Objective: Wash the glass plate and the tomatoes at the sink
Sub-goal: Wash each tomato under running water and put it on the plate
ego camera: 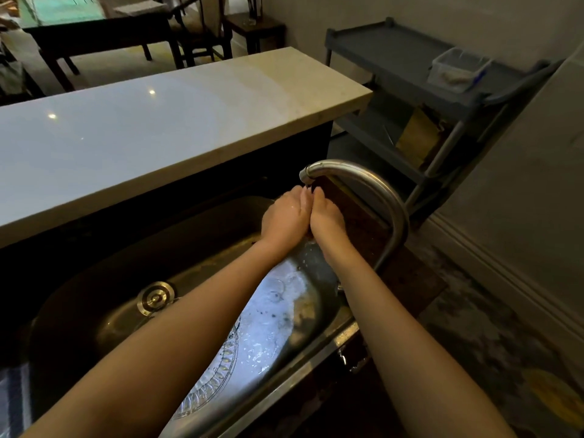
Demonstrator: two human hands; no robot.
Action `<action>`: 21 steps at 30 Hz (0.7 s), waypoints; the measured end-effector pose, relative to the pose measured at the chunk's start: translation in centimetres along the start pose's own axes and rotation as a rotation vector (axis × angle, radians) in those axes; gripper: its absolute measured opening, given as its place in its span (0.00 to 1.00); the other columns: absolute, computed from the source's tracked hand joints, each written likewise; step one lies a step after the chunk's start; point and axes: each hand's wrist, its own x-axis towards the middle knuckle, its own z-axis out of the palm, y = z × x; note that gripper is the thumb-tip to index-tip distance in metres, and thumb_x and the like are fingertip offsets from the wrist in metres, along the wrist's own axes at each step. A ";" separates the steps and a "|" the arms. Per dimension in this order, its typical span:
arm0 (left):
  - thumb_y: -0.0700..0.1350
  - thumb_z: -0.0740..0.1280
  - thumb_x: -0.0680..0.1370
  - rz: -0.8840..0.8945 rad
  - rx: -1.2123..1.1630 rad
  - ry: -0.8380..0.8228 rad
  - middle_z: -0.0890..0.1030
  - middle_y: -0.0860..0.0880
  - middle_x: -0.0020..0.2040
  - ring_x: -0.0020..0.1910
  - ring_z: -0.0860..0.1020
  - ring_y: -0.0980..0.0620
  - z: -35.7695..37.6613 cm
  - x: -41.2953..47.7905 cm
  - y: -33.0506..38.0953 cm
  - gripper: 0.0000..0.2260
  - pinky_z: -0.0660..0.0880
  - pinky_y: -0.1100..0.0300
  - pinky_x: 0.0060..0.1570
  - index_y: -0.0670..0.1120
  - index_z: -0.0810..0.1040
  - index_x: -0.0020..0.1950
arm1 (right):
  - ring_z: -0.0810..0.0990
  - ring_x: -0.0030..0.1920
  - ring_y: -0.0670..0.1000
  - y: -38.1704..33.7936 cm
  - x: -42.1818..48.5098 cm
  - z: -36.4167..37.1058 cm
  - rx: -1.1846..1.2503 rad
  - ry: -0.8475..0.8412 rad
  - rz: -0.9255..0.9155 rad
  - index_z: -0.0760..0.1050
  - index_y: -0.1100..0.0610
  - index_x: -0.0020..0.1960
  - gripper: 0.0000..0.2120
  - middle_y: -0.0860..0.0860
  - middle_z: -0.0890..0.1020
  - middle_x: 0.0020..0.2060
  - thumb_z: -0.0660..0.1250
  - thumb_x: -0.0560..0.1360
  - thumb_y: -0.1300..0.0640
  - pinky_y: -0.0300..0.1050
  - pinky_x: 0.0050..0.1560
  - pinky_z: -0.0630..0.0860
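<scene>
Left forearm [164, 343] crosses over the sink [316, 355], partly covering the glass plate [262, 327], which lies wet on the sink's floor toward its right end. Higher over that end, left hand [284, 219] and right hand [327, 221] press together beneath the faucet [363, 181] spout; whether they enclose anything cannot be told. Behind the sink runs a pale countertop [158, 128].

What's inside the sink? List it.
A glass plate lies in the sink, a drain plug left of it. The left arm covers part of it. Whether left hand and right hand, joined, hold anything is hidden.
</scene>
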 end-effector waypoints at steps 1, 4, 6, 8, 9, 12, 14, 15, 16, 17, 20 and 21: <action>0.50 0.50 0.82 -0.012 -0.009 0.002 0.79 0.43 0.41 0.40 0.78 0.47 0.0 0.0 0.3 0.18 0.72 0.53 0.38 0.42 0.75 0.48 | 0.77 0.57 0.59 0.4 -0.1 -0.4 -0.096 0.040 -0.080 0.74 0.58 0.62 0.27 0.59 0.79 0.56 0.46 0.80 0.42 0.49 0.54 0.72; 0.50 0.49 0.82 -0.157 -0.150 -0.033 0.77 0.45 0.36 0.36 0.76 0.48 0.2 -0.1 0.8 0.19 0.70 0.55 0.36 0.44 0.75 0.43 | 0.78 0.53 0.58 1.4 0.0 -1.1 -0.255 0.187 -0.282 0.76 0.55 0.55 0.25 0.58 0.80 0.52 0.47 0.79 0.41 0.48 0.50 0.68; 0.49 0.49 0.82 -0.384 -0.420 -0.069 0.73 0.47 0.33 0.32 0.72 0.49 0.6 -0.2 0.8 0.17 0.68 0.57 0.33 0.46 0.72 0.41 | 0.77 0.51 0.55 1.5 -0.1 -0.8 -0.164 0.189 -0.374 0.75 0.55 0.51 0.20 0.56 0.78 0.51 0.50 0.79 0.44 0.46 0.48 0.68; 0.51 0.49 0.82 -0.615 -0.707 -0.159 0.70 0.48 0.29 0.25 0.69 0.53 0.8 -0.4 0.5 0.14 0.64 0.63 0.24 0.47 0.71 0.46 | 0.76 0.54 0.53 1.7 0.3 -0.7 0.020 0.049 -0.326 0.74 0.53 0.55 0.16 0.55 0.77 0.57 0.53 0.79 0.45 0.49 0.54 0.72; 0.53 0.49 0.82 -0.695 -0.837 -0.238 0.69 0.48 0.26 0.20 0.67 0.55 0.7 -0.6 0.3 0.15 0.62 0.66 0.20 0.47 0.71 0.51 | 0.76 0.56 0.53 2.0 0.2 -0.8 0.090 -0.072 -0.276 0.75 0.50 0.57 0.16 0.54 0.77 0.57 0.54 0.79 0.45 0.49 0.55 0.74; 0.58 0.48 0.81 -0.801 -1.083 -0.423 0.69 0.45 0.26 0.16 0.63 0.56 0.3 -0.7 -0.3 0.18 0.58 0.70 0.16 0.47 0.70 0.56 | 0.80 0.50 0.48 3.0 0.1 -1.9 0.223 -0.330 -0.262 0.78 0.42 0.53 0.14 0.49 0.81 0.50 0.56 0.78 0.42 0.39 0.47 0.76; 0.58 0.48 0.81 -0.821 -1.122 -0.424 0.69 0.45 0.29 0.17 0.64 0.56 0.2 -0.7 -0.1 0.19 0.57 0.70 0.16 0.47 0.70 0.56 | 0.81 0.46 0.46 3.2 0.0 -1.9 0.255 -0.312 -0.296 0.79 0.39 0.50 0.13 0.48 0.82 0.48 0.56 0.77 0.41 0.35 0.42 0.78; 0.58 0.49 0.81 -0.831 -1.136 -0.396 0.70 0.45 0.31 0.19 0.64 0.55 0.2 -0.8 0.2 0.17 0.57 0.70 0.17 0.49 0.71 0.56 | 0.81 0.45 0.47 3.0 -0.2 -1.5 0.263 -0.258 -0.294 0.79 0.38 0.46 0.13 0.48 0.82 0.46 0.56 0.77 0.42 0.34 0.38 0.79; 0.57 0.50 0.81 -0.844 -1.161 -0.356 0.70 0.46 0.32 0.20 0.65 0.55 0.3 -0.9 0.6 0.16 0.58 0.70 0.17 0.50 0.72 0.54 | 0.81 0.45 0.48 2.6 -0.3 -1.0 0.267 -0.186 -0.268 0.79 0.38 0.43 0.13 0.48 0.82 0.44 0.56 0.77 0.43 0.35 0.35 0.78; 0.57 0.52 0.80 -0.867 -1.196 -0.308 0.71 0.47 0.33 0.21 0.66 0.55 0.5 -1.0 1.0 0.14 0.59 0.70 0.17 0.51 0.74 0.50 | 0.81 0.46 0.50 2.2 -0.3 -0.4 0.266 -0.116 -0.240 0.78 0.39 0.41 0.14 0.48 0.81 0.42 0.56 0.78 0.43 0.36 0.34 0.77; 0.55 0.57 0.79 -0.911 -1.250 -0.138 0.73 0.48 0.34 0.27 0.69 0.53 0.9 -0.8 1.1 0.13 0.63 0.64 0.24 0.49 0.75 0.44 | 0.80 0.47 0.51 1.9 -0.5 0.7 0.208 -0.101 -0.293 0.75 0.40 0.42 0.13 0.49 0.79 0.45 0.54 0.78 0.42 0.38 0.29 0.76; 0.53 0.57 0.79 -0.919 -1.268 -0.100 0.74 0.47 0.34 0.29 0.70 0.52 0.7 -0.6 0.9 0.13 0.64 0.62 0.26 0.47 0.75 0.43 | 0.79 0.46 0.50 1.9 -0.6 0.8 0.155 -0.154 -0.336 0.74 0.39 0.44 0.12 0.49 0.78 0.47 0.53 0.78 0.42 0.35 0.27 0.75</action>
